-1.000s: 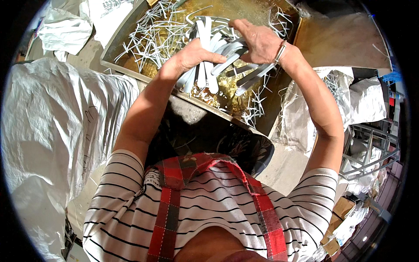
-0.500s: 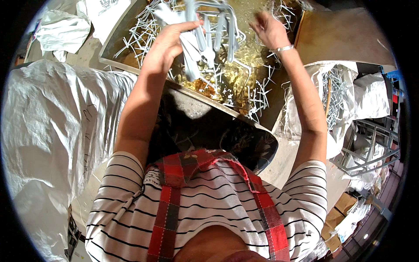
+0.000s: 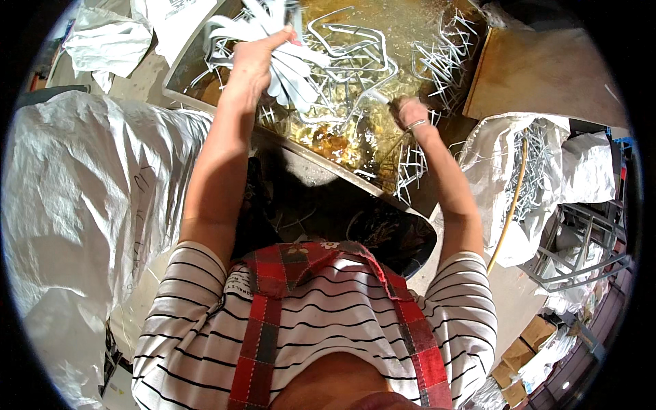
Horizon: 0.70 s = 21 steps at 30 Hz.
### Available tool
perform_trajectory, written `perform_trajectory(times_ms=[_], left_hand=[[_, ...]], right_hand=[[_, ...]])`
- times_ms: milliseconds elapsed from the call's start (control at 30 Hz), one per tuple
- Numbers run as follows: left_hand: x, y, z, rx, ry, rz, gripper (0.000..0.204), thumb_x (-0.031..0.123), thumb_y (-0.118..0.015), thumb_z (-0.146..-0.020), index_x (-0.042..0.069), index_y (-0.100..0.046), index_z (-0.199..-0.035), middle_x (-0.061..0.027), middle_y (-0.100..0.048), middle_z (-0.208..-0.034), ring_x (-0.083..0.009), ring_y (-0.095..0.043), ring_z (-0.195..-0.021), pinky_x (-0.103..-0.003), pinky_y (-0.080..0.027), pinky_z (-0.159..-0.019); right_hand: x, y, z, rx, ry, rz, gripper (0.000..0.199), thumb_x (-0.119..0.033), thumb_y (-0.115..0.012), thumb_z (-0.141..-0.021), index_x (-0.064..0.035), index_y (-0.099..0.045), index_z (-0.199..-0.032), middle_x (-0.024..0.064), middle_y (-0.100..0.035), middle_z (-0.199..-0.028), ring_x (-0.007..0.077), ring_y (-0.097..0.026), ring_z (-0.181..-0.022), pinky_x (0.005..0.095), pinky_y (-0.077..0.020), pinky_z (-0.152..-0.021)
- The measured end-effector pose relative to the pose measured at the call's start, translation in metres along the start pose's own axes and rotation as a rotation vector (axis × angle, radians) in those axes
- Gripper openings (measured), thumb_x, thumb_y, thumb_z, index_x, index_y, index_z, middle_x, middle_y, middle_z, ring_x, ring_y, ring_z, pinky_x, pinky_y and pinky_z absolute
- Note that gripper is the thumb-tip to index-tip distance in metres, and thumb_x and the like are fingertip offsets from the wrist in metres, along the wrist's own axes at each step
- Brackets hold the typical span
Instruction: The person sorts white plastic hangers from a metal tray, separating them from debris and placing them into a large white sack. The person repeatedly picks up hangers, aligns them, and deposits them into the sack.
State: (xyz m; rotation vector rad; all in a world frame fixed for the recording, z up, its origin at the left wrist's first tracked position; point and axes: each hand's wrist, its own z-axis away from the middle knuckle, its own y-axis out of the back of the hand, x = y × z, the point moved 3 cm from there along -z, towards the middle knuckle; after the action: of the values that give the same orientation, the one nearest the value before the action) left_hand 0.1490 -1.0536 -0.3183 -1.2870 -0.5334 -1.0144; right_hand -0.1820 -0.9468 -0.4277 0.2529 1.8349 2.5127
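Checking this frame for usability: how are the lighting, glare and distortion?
Head view: strong fisheye bend with a black rim; bright sun glares off the white sack and the wet tray; deep shadow below the tray; the left hand and its white strips look sharp.

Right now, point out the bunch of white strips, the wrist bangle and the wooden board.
bunch of white strips [image 3: 290, 68], head view, on the fanned middle below the left hand.
wrist bangle [image 3: 417, 125], head view, on the band's top.
wooden board [image 3: 540, 72], head view, on its bare face.
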Motion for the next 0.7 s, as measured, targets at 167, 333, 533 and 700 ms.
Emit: perform_trajectory(times_ms=[167, 333, 533, 700], left_hand=[[-0.011, -0.054, 0.028, -0.114, 0.099, -0.369, 0.021, 0.013, -0.068, -0.078, -0.005, -0.063, -0.089, -0.0114, -0.065, -0.077, -0.0166, -0.063, -0.066, -0.027, -0.051, -0.060], [-0.020, -0.083, 0.047, -0.350, 0.166, -0.114, 0.022, 0.015, -0.068, -0.078, -0.004, -0.064, -0.089, -0.0143, -0.065, -0.081, -0.0167, -0.062, -0.080, -0.026, -0.052, -0.067], [-0.027, -0.058, 0.025, -0.296, 0.231, -0.185, 0.028, 0.015, -0.068, -0.079, -0.004, -0.057, -0.095, -0.0092, -0.062, -0.075, -0.0165, -0.062, -0.063, -0.028, -0.054, -0.057], [-0.017, -0.047, 0.017, -0.202, 0.299, 0.024, 0.033, 0.029, -0.066, -0.080, -0.002, -0.057, -0.090, -0.0095, -0.063, -0.076, -0.0197, -0.064, -0.070, -0.031, -0.055, -0.067]], right_hand=[[-0.009, 0.149, 0.041, 0.541, 0.357, -0.052, 0.014, -0.021, -0.061, -0.079, -0.0106, -0.060, -0.089, 0.0058, -0.056, -0.077, 0.0221, -0.055, -0.077, 0.0349, -0.0492, -0.062], [-0.026, 0.213, 0.053, 0.755, 0.499, -0.067, 0.018, -0.019, -0.062, -0.077, -0.0110, -0.060, -0.093, 0.0034, -0.056, -0.076, 0.0241, -0.053, -0.078, 0.0341, -0.0466, -0.065], [-0.038, 0.230, 0.059, 0.858, 0.495, -0.208, 0.052, -0.030, -0.067, -0.075, -0.0112, -0.049, -0.121, 0.0112, -0.054, -0.104, 0.0286, -0.052, -0.095, 0.0360, -0.0467, -0.077], [-0.093, 0.219, 0.087, 0.314, 0.649, 0.057, 0.096, -0.051, -0.071, -0.063, -0.0094, -0.026, -0.137, 0.0130, -0.026, -0.142, 0.0237, -0.019, -0.134, 0.0397, -0.0155, -0.110]])
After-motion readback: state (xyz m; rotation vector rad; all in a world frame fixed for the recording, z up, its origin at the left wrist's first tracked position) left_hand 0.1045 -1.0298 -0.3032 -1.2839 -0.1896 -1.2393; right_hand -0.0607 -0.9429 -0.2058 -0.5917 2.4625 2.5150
